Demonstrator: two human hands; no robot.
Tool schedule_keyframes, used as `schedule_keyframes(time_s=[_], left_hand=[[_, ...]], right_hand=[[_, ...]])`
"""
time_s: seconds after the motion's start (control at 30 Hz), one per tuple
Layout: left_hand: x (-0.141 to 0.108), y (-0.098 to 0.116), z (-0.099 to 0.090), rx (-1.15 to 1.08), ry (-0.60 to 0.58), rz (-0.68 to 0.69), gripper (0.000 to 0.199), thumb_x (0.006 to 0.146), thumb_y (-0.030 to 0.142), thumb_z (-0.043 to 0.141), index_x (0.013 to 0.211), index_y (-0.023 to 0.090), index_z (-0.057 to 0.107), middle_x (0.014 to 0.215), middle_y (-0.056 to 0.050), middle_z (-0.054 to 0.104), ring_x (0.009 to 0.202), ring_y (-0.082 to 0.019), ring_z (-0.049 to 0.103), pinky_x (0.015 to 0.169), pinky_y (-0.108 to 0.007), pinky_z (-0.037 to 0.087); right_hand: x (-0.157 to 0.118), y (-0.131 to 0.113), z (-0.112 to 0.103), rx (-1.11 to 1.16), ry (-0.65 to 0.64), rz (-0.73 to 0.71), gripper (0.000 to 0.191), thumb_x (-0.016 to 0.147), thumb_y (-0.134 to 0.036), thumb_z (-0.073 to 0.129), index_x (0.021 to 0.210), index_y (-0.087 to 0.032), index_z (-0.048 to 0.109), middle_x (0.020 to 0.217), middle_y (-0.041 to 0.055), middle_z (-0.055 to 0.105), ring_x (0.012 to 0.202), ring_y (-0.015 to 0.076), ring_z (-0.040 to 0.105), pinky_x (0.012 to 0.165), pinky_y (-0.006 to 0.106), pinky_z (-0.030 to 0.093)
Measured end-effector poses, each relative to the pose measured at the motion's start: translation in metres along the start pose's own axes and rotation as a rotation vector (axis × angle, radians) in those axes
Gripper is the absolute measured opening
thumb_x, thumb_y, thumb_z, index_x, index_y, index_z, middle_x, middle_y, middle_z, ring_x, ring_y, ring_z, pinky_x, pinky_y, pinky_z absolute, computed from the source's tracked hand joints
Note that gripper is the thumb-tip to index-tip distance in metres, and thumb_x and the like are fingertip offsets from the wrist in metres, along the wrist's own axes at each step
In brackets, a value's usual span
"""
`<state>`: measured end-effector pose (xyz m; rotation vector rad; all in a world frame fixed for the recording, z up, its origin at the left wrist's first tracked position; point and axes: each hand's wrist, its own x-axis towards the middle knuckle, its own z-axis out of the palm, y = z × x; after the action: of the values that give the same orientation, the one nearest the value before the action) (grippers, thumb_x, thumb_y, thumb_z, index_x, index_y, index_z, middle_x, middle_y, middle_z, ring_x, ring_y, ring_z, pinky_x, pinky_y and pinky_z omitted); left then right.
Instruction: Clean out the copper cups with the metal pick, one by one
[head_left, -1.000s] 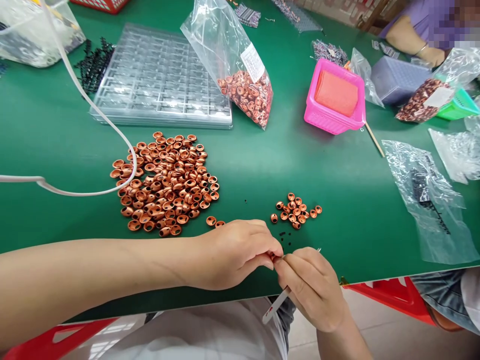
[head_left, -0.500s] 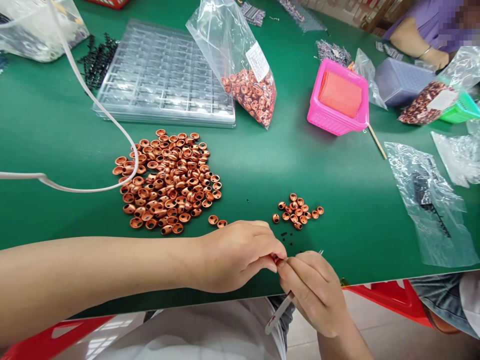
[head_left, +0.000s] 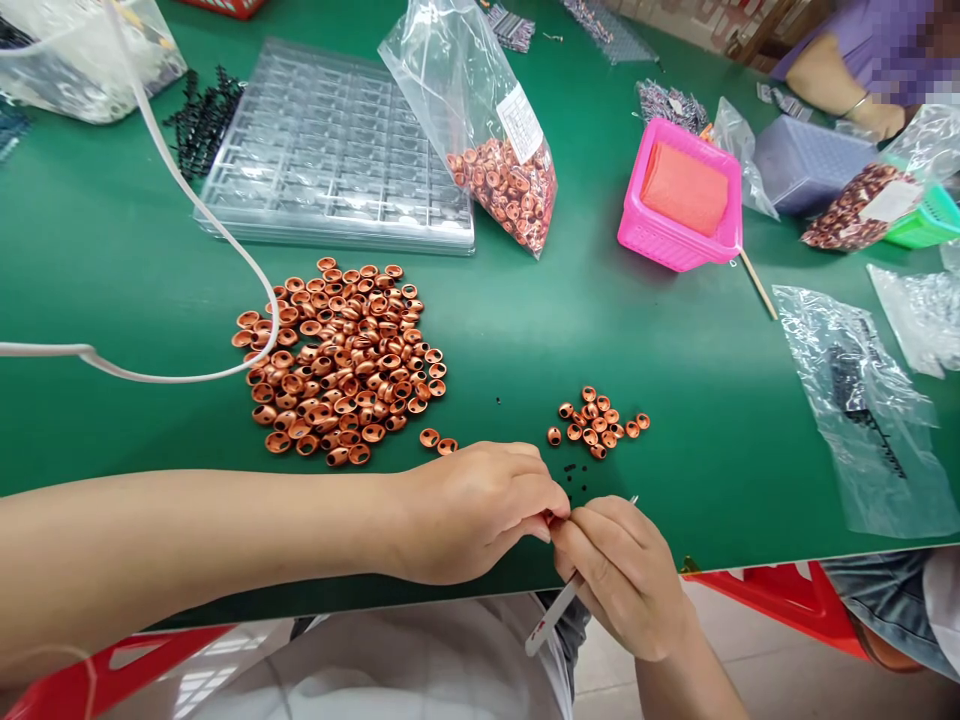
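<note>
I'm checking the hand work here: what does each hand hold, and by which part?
The left hand pinches a small copper-coloured piece at its fingertips. The right hand grips thin metal tweezers mid-shaft, tips toward that piece.

Both forearms are bare, with no sleeves, rings, watch or gloves on the left hand [head_left: 472, 510] or the right hand [head_left: 622, 575]. The nails are short and plain. A white garment [head_left: 420, 670] covers the lap.
</note>
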<state>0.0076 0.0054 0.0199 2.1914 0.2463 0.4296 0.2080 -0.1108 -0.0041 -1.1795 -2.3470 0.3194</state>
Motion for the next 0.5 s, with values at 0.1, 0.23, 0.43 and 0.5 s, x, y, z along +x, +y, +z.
schedule_keyframes(time_s=[0.1,0.23,0.43,0.5], left_hand=[[0.003,0.0,-0.002,0.066,-0.064,-0.022,0.015,0.093,0.009,0.046,0.092,0.013,0.06,0.081,-0.005,0.062,0.077,-0.016,0.055,0.07,-0.024,0.044],[0.006,0.005,-0.019,0.185,-0.219,-0.127,0.012,0.088,0.006,0.053,0.087,0.015,0.061,0.077,-0.003,0.06,0.075,-0.016,0.054,0.066,-0.024,0.042],[-0.009,0.006,-0.053,0.464,-0.401,-0.242,0.019,0.075,-0.001,0.058,0.072,0.017,0.06,0.073,-0.003,0.056,0.071,-0.019,0.051,0.058,-0.027,0.037],[-0.016,0.003,-0.06,0.568,-0.409,-0.211,0.017,0.073,0.002,0.06,0.068,0.017,0.059,0.07,-0.004,0.055,0.069,-0.019,0.05,0.059,-0.029,0.037]], right_hand=[[0.005,0.002,0.003,-0.018,-0.02,0.002,0.029,0.09,-0.013,0.051,0.118,-0.013,0.056,0.086,0.007,0.065,0.074,0.0174,0.057,0.066,0.033,0.047],[0.01,0.002,0.001,-0.011,0.075,0.027,0.024,0.086,-0.01,0.057,0.109,-0.016,0.059,0.086,0.0057,0.065,0.073,0.0151,0.057,0.063,0.031,0.046],[0.011,-0.009,-0.001,0.205,0.562,0.254,0.033,0.076,0.001,0.063,0.103,-0.017,0.062,0.083,0.0036,0.063,0.072,0.014,0.058,0.06,0.03,0.046],[0.013,-0.012,0.003,0.255,0.912,0.348,0.019,0.079,-0.004,0.061,0.092,-0.018,0.064,0.077,0.0022,0.061,0.067,0.0139,0.056,0.057,0.031,0.043]])
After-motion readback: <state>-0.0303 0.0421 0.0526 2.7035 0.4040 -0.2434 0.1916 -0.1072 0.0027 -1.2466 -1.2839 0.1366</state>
